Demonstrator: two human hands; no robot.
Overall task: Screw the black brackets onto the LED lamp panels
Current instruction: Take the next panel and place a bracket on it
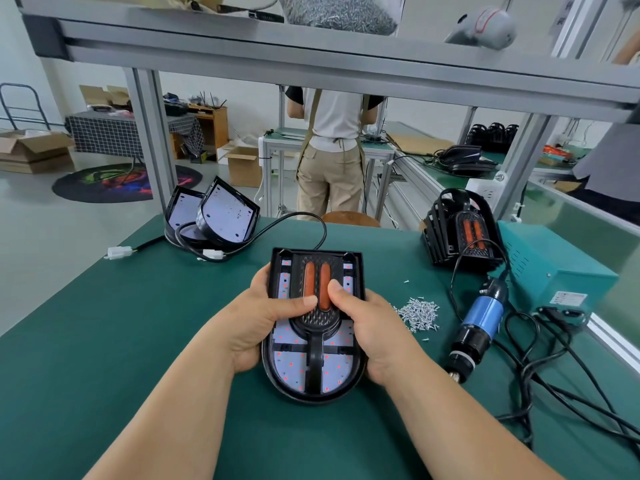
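An LED lamp panel (294, 372) in a black U-shaped housing lies on the green mat in front of me. A black bracket (317, 320) with two orange strips sits on top of it, along its middle. My left hand (266, 317) grips the panel's left edge, thumb pressing on the bracket. My right hand (370, 327) grips the right edge, thumb also on the bracket. A pile of small silver screws (419, 313) lies to the right. The blue electric screwdriver (479, 323) rests on the mat beyond the screws.
Two more lamp panels (214, 216) lean together at the back left, with cables and white plugs. A stack of black brackets (460, 230) stands at the back right beside a teal power box (554, 268). Black cables trail at the right. A person stands behind the bench.
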